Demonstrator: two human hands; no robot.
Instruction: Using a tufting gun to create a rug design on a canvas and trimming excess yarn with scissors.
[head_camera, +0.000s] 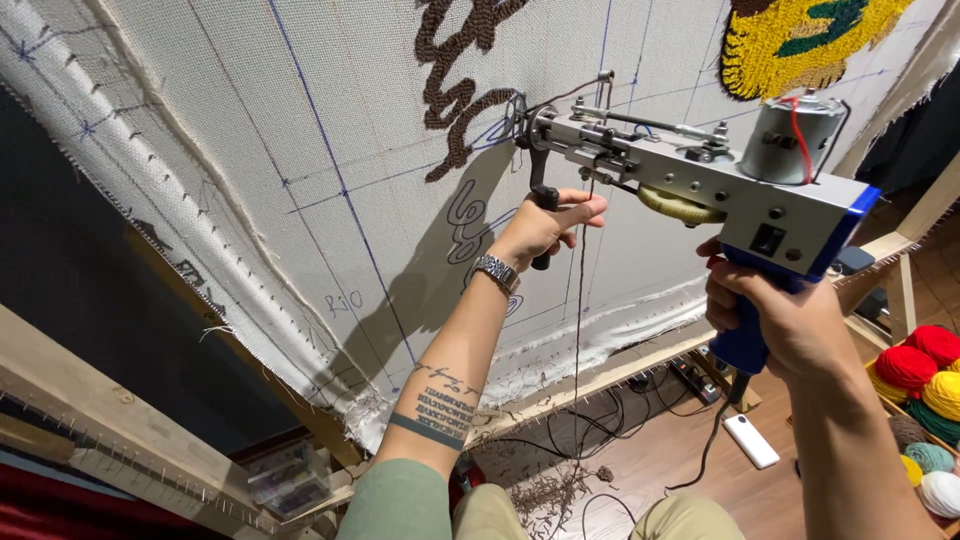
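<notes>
The tufting gun (690, 175) lies with its long axis pointing up-left, needle end at the cloth (250, 150) beside the brown tufting (455, 70); left hand (540, 228) clenched on the front handle, nearer the cloth, right hand (775, 320) wrapped around the blue grip.

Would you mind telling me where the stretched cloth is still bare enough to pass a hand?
Bare cloth lies between the brown tufted line and the frame's left edge. Around the tufting gun, left hand and right hand, it is crowded.
</notes>
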